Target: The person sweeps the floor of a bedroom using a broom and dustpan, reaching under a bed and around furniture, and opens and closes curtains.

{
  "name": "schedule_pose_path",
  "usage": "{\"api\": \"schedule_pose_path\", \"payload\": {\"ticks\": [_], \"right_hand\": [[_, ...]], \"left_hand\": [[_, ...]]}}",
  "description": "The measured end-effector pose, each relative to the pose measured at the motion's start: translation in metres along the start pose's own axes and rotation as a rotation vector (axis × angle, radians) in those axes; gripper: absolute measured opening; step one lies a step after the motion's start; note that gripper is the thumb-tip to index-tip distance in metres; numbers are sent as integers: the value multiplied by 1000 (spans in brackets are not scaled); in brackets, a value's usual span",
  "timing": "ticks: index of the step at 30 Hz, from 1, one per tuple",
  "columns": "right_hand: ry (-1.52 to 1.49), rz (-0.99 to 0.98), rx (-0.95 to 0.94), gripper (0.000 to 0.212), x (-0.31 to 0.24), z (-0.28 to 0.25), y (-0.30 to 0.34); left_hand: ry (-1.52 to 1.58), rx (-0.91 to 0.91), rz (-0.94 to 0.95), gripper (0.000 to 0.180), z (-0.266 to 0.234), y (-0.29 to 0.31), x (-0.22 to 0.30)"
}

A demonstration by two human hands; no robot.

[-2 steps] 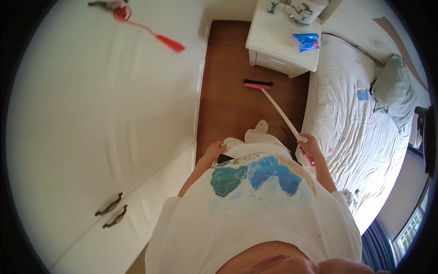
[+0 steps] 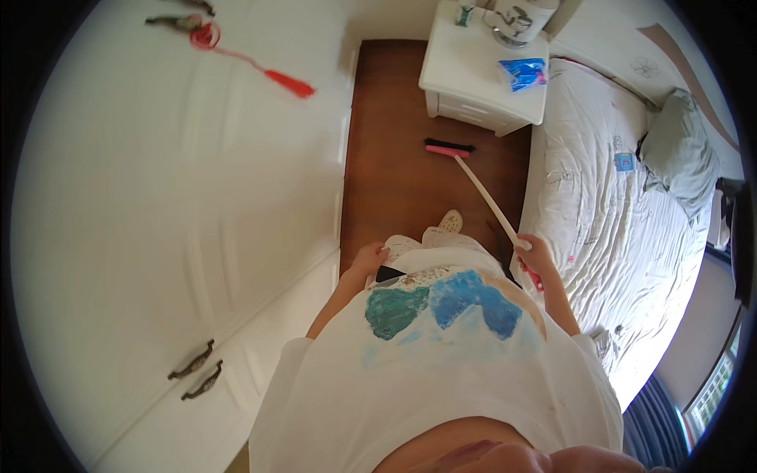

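Observation:
My right hand (image 2: 536,254) is wrapped round the white and red handle of a broom (image 2: 490,203), beside the bed edge. The handle slants away to the far left, down to a pink broom head (image 2: 448,152) with black bristles on the brown wooden floor (image 2: 394,158), just short of the nightstand. By my left thigh, my left hand (image 2: 369,258) hangs with its fingers curled against my light trousers. Whatever it may hold is hidden. A black patch (image 2: 390,273) shows beside it, at the hem of my painted white shirt.
A tall white wardrobe (image 2: 158,197) with dark handles and a red tassel (image 2: 289,83) lines the left side. At the far end stands a white nightstand (image 2: 457,55) with a lamp and a blue packet (image 2: 522,74). The bed (image 2: 587,173) with a grey pillow (image 2: 680,154) borders the right.
The broom head has shifted slightly right relative to the nightstand. The whole view has turned a little. Both hands keep their hold and place.

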State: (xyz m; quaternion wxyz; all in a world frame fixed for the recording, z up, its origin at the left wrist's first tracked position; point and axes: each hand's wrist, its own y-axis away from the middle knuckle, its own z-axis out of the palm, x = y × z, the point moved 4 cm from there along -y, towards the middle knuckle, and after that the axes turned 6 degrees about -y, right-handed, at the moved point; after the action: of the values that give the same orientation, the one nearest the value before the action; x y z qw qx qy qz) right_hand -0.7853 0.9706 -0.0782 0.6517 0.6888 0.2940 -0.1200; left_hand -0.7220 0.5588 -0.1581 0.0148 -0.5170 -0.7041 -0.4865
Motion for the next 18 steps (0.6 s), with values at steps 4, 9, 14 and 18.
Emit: {"api": "schedule_pose_path", "payload": {"ticks": [4, 9, 14, 18], "right_hand": [[-117, 19, 137, 34, 19, -20, 8], [-265, 63, 219, 35, 32, -29, 18], [-245, 113, 304, 35, 0, -5, 29], [-121, -53, 434, 36, 21, 24, 20]], "left_hand": [[-109, 77, 81, 27, -41, -52, 42], [-13, 53, 139, 28, -84, -140, 86], [304, 42, -102, 29, -128, -230, 137], [353, 33, -95, 29, -151, -321, 186]]}}
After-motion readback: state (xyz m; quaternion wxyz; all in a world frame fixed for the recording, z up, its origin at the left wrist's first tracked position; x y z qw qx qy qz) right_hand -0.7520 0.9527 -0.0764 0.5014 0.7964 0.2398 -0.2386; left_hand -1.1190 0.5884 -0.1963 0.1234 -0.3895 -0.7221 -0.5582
